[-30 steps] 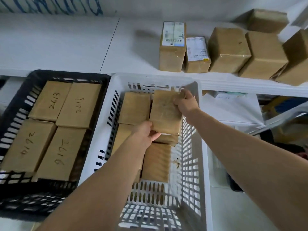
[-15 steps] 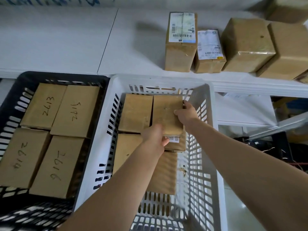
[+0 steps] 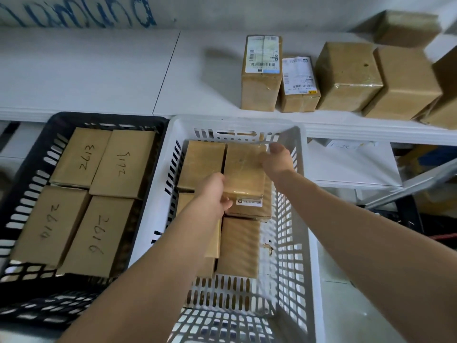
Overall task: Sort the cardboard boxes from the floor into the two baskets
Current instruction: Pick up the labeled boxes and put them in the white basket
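A white basket (image 3: 306, 194) holds several flat cardboard boxes. I hold the top cardboard box (image 3: 244, 169) at the basket's far right, lying on a labelled box (image 3: 249, 209). My left hand (image 3: 215, 191) grips its near left corner. At its far right corner sits my right hand (image 3: 279, 162), fingers curled on the edge. To the left, a black basket (image 3: 106, 117) contains several flat boxes with handwritten numbers, such as 2613 (image 3: 82, 157).
A white shelf (image 3: 99, 70) runs behind both baskets. On its right part stand several taller cardboard boxes, two with shipping labels (image 3: 262, 73). Below the shelf at the right are a white board (image 3: 346, 164) and dark clutter with cables.
The box in my hands has gone down and toward the basket's far wall, and now rests flat on the labelled box. The view has shifted slightly.
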Motion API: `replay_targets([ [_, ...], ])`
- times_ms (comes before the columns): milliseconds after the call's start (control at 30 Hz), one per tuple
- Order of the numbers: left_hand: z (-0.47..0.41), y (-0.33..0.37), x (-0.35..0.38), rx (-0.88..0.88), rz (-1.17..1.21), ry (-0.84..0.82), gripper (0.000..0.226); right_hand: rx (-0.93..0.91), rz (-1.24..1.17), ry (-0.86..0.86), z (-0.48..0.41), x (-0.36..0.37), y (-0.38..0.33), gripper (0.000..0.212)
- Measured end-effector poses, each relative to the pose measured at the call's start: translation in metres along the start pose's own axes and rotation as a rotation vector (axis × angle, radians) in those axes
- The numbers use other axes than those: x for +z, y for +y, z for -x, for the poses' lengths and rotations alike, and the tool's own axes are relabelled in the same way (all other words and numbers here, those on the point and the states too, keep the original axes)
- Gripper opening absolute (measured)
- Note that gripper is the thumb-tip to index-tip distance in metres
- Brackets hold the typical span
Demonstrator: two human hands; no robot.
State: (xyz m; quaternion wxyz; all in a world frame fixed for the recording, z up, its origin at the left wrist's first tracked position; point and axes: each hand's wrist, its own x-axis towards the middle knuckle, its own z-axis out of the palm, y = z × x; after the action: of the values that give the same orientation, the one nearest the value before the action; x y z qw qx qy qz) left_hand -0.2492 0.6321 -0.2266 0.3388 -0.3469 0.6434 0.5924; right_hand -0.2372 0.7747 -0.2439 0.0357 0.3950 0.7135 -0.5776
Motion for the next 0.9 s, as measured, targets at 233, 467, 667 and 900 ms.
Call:
replay_targets([
  [233, 0.070, 0.014, -0.006, 0.292, 0.138, -0.068, 0.023, -0.200, -0.119, -0.017, 0.057, -0.019, -0.027, 0.043],
  [467, 0.134, 0.007, 0.012, 0.657, 0.087, -0.254, 0.035, -0.333, -0.373, 0.024, 0.141, -0.064, -0.036, 0.046],
  [667, 0.192, -0.011, 0.045, 0.915, -0.097, -0.487, 0.059, -0.400, -0.566, 0.207, 0.209, -0.120, -0.027, 0.055],
  [900, 0.252, -0.076, 0.087, 0.913, -0.251, -0.950, 0.076, -0.423, -0.699, 0.524, 0.300, -0.176, 0.031, 0.057],
])
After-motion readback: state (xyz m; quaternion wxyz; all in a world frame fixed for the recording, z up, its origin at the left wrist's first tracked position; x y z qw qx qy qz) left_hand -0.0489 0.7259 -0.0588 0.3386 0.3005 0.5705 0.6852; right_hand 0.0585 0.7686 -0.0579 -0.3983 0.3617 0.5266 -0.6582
